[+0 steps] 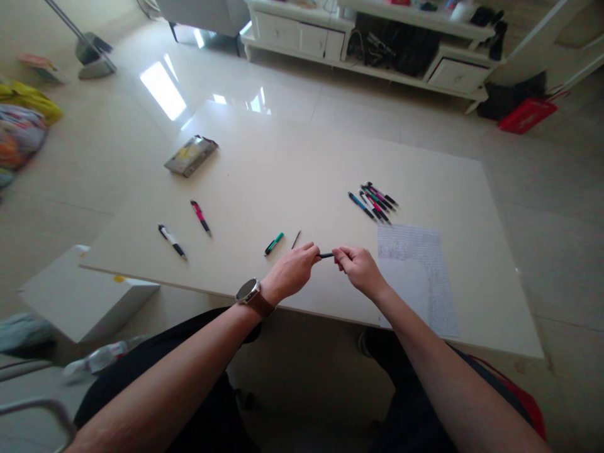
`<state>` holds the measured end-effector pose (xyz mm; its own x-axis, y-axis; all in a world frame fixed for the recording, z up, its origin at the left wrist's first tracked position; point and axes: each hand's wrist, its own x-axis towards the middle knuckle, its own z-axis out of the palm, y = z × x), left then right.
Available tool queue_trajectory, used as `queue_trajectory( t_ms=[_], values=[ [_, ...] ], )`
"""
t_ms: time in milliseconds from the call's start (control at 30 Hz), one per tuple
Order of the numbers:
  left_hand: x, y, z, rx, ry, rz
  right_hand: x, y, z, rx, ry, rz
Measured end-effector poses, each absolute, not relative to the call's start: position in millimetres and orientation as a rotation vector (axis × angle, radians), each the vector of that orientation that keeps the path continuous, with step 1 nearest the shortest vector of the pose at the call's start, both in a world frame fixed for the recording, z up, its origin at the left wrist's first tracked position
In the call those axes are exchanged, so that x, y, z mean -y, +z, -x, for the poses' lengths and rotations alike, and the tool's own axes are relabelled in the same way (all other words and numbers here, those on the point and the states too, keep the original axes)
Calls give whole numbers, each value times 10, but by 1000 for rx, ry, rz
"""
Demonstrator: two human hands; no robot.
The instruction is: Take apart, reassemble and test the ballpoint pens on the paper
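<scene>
My left hand (293, 274), with a watch at the wrist, is closed on one end of a slim dark pen part (325, 255). The fingers of my right hand (359, 269) pinch its other end, so it spans the short gap between them; its ends are hidden in my fingers. Left of my left hand, a green pen barrel (274, 244) with a black clip lies on the table. A thin dark stick like a pen refill (296, 239) rests just beyond the same hand. Beneath my right forearm is a sheet of paper (410, 242), partly covered with writing.
On the white table (283, 170) lie a white pen (172, 242), a pink pen (201, 218), a bunch of several pens (375, 202) and a grey-yellow box (191, 156). A white box (89, 296) stands below the table's left edge. Beyond is a low cabinet (297, 38).
</scene>
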<state>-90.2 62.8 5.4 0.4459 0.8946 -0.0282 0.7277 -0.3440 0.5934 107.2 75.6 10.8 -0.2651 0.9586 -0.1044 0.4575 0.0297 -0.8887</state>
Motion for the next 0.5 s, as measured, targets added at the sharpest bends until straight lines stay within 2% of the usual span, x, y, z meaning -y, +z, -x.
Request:
queue_trajectory(
  t_ms=[133,333,500],
  values=[
    [-628,74,891,-1327,413,-2137,-755,142,-1086,1799,1155,1406],
    [-616,70,804,-1368,519,-2088,-755,-24,-1081,1591,1294,1594],
    [-543,104,689,-1375,536,-2104,-755,-41,-1065,1435,1142,1715]
  ],
)
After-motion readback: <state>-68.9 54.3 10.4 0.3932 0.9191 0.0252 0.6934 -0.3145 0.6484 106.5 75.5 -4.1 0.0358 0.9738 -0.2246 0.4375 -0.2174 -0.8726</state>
